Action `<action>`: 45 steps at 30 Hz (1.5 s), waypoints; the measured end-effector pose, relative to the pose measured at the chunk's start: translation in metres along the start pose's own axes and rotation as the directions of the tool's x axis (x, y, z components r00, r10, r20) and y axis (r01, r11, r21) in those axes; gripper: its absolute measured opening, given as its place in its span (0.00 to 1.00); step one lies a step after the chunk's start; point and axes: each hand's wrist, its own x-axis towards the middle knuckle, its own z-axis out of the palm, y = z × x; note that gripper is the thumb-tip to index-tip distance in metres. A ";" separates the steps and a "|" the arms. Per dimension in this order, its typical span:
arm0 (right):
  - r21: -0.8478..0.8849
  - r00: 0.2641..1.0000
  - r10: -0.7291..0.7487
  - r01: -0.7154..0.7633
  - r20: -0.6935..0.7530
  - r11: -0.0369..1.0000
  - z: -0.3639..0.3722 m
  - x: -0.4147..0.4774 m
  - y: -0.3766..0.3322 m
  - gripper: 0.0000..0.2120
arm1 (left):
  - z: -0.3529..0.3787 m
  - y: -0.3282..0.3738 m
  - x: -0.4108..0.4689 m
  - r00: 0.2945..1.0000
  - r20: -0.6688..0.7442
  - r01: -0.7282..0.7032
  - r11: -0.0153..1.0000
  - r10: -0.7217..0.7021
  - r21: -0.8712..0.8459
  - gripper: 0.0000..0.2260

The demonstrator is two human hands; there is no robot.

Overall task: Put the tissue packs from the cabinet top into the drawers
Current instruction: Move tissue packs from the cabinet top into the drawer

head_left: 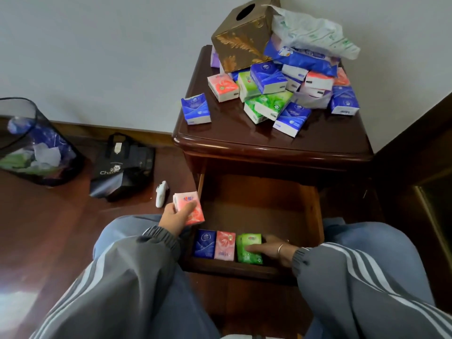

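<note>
A dark wooden cabinet (269,140) carries a heap of blue, green and pink tissue packs (274,99) on its top. Its drawer (313,211) is pulled open below. Along the drawer's front stand a blue pack (205,243), a pink pack (224,245) and a green pack (245,241) side by side. My right hand (271,248) is inside the drawer, gripping the green pack from its right side. My left hand (175,217) holds another pink pack (189,206) just above the drawer's left edge.
A gold tissue box (242,37) and a crumpled plastic bag (313,33) sit on the heap at the back. On the floor to the left are a mesh waste bin (31,143), a black tote bag (122,167) and a small white object (161,193). Dark furniture stands at the right.
</note>
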 end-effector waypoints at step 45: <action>0.215 0.941 -0.327 0.302 0.088 0.929 0.016 -0.048 -0.069 0.19 | 0.033 0.003 -0.035 0.771 0.632 0.047 0.996 -0.080 0.070 0.28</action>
